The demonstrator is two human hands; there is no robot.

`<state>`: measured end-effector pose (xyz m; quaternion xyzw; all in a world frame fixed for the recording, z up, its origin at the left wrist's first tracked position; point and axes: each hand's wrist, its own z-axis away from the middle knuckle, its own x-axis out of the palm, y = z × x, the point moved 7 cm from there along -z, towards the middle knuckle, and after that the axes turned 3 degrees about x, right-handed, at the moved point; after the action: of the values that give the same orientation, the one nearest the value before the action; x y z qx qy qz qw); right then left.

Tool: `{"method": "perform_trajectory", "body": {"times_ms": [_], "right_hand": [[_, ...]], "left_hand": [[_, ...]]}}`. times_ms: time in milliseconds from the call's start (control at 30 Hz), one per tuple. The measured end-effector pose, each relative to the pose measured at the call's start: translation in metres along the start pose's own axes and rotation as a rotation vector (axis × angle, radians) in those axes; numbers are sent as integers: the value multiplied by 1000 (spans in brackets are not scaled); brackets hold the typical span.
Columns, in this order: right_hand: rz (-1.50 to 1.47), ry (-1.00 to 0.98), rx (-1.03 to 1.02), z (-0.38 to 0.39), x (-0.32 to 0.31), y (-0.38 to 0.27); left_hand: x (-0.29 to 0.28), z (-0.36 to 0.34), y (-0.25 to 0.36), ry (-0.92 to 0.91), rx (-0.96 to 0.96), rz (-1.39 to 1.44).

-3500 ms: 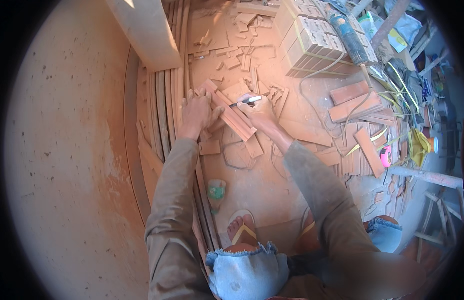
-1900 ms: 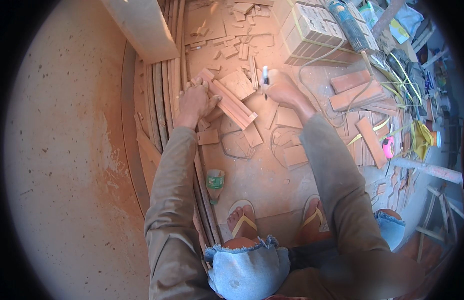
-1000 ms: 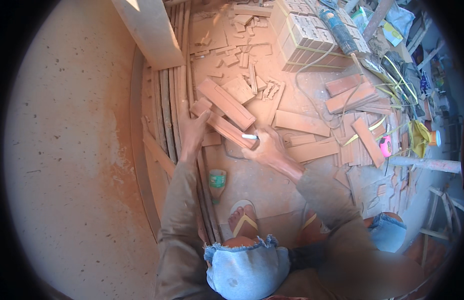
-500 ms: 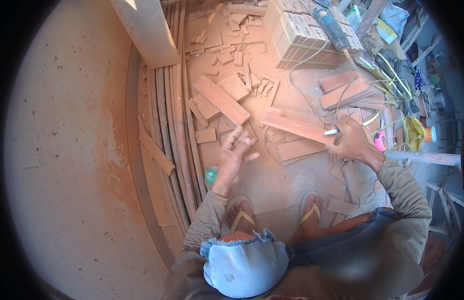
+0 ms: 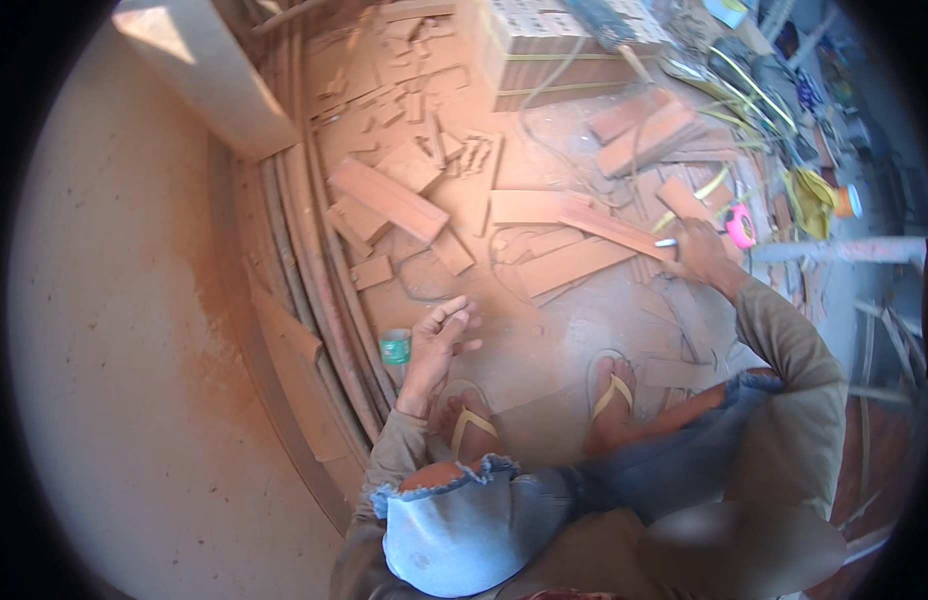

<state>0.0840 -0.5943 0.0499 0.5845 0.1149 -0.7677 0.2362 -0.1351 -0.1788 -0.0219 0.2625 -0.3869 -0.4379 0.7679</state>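
My right hand (image 5: 701, 250) grips a long reddish tile strip (image 5: 612, 226) at its right end, with a thin white-tipped marker (image 5: 666, 243) between its fingers. My left hand (image 5: 442, 342) is raised with its fingers loosely apart and nothing in it, beside a cut plastic bottle with a green label (image 5: 394, 344). Above it, a grooved tile strip (image 5: 387, 198) lies on other pieces on the dusty floor. Flat tiles (image 5: 572, 270) lie under and around the held strip, and a pink tape measure (image 5: 740, 226) is just right of my right hand.
Long poles (image 5: 319, 260) and an upright board (image 5: 204, 85) run along the left beside the wall. Strapped tile bundles (image 5: 534, 60) carry a blue corded power tool (image 5: 599, 20) at top. Metal bars (image 5: 834, 250), straps and yellow cloth (image 5: 812, 192) crowd the right. My sandalled feet are below.
My left hand let go of the strip and moved down toward my body. My right hand carried it rightward with the marker. The view has since shifted, so the floor objects appear higher and farther left.
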Motion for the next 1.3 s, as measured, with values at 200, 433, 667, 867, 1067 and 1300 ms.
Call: {"method": "perform_trajectory", "body": {"times_ms": [200, 433, 667, 867, 1067, 1300], "right_hand": [[10, -80, -4, -9, -14, -23], [-425, 76, -353, -13, -36, -137], [-690, -56, -173, -29, -17, -150], [-915, -251, 323, -51, 15, -78], [-1085, -401, 518, -44, 38, -4], [-1016, -741, 131, -29, 3, -118]], "left_hand": [[20, -4, -15, -98, -12, -95], [65, -6, -14, -276, -25, -239], [83, -10, -39, -277, -62, -104], [74, 6, -63, -254, -130, -128], [80, 4, -56, -254, -119, -72], [81, -4, -40, -169, -41, -50]]}}
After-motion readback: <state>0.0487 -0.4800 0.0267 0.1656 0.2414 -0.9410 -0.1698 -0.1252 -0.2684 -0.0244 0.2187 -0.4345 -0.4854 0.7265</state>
